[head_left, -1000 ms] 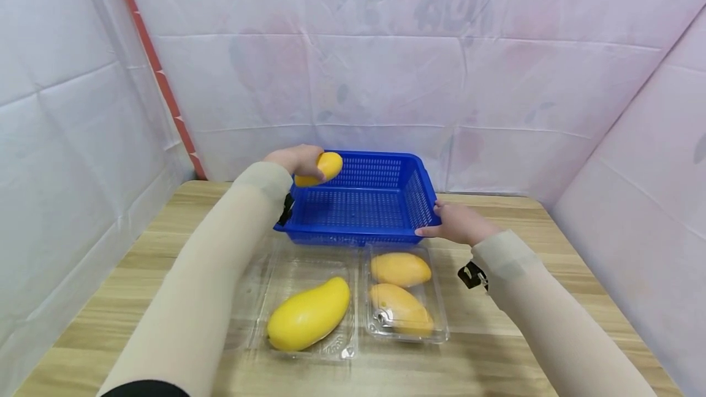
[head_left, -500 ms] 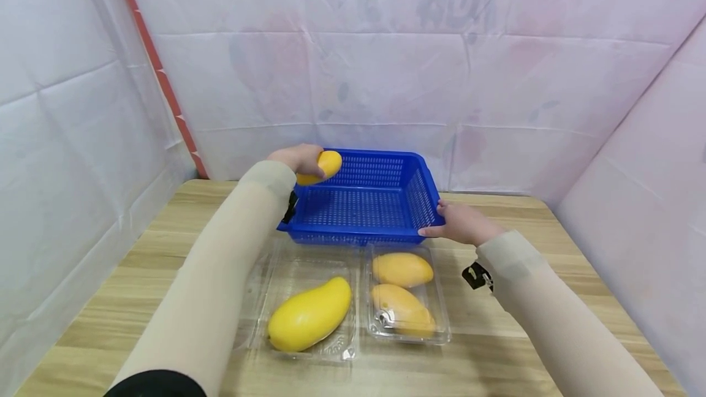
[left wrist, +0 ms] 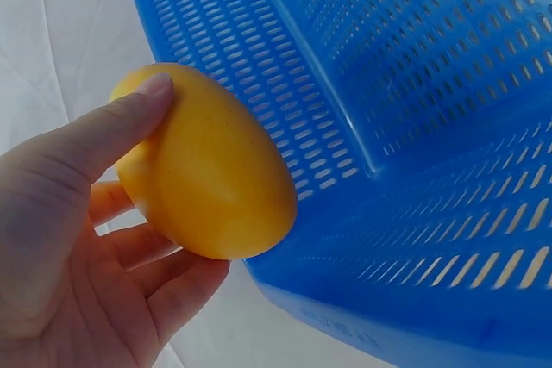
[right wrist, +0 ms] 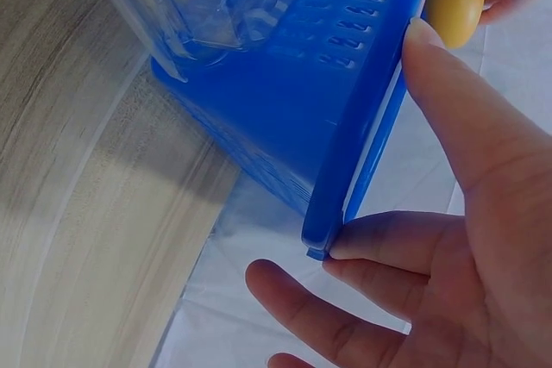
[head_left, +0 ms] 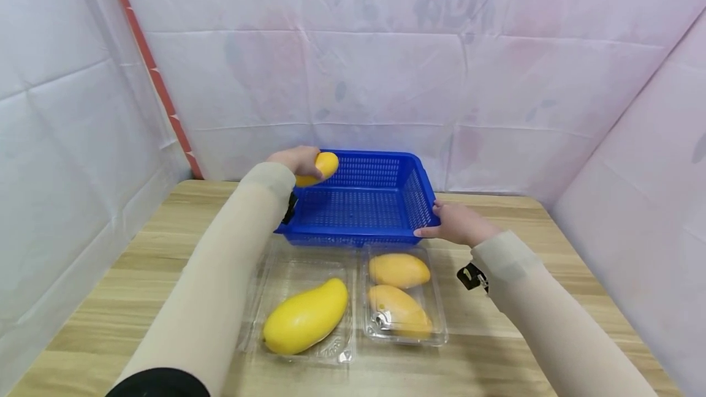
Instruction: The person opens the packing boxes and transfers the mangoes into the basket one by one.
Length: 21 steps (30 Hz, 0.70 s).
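A yellow mango point(left wrist: 211, 170) is held in my left hand point(head_left: 298, 161), thumb on one side and fingers on the other. It is above the left side of a blue plastic basket point(head_left: 353, 235). My right hand point(head_left: 460, 222) holds the basket's near right corner, and in the right wrist view its thumb point(right wrist: 448, 92) lies along the rim. Nearer to me, a bigger yellow mango point(head_left: 306, 317) rests in an open clear plastic box point(head_left: 331, 354). To its right, a clear lidded box point(head_left: 438, 305) contains two orange-yellow mangoes point(head_left: 399, 269).
All of this stands on a wood-grain table point(head_left: 138, 274). Pale printed cloth point(head_left: 375, 84) hangs behind and along both sides. The basket touches or nearly touches the far edges of the clear boxes.
Both hands keep their places, the left with the mango and the right on the basket. Only the head view has shifted slightly.
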{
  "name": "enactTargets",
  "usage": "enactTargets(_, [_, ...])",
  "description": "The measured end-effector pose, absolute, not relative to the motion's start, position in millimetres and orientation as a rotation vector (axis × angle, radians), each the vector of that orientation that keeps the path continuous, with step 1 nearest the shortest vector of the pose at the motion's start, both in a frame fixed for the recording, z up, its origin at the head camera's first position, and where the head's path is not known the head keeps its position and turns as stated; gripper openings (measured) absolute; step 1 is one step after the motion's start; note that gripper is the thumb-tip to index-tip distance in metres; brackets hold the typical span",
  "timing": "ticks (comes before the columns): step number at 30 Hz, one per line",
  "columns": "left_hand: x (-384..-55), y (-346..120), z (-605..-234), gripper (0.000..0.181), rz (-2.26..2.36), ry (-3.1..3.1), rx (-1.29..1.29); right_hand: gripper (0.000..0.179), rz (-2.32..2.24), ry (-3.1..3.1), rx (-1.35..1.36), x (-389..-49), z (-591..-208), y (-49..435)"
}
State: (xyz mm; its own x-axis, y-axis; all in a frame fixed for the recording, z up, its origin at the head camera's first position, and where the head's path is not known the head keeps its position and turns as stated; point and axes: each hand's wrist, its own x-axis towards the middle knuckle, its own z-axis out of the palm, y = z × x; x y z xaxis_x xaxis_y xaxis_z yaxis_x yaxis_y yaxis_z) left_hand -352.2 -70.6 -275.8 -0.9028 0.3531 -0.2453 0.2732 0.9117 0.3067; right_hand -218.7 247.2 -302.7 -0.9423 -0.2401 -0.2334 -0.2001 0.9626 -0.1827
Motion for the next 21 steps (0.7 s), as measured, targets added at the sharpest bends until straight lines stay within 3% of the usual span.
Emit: enactTargets(21, [-364.7, -58.1, -276.3, 0.047, 0.350, 2.780, 0.387, 0.091, -0.230, 2.872, -0.333, -217.5, -298.4, 251.2])
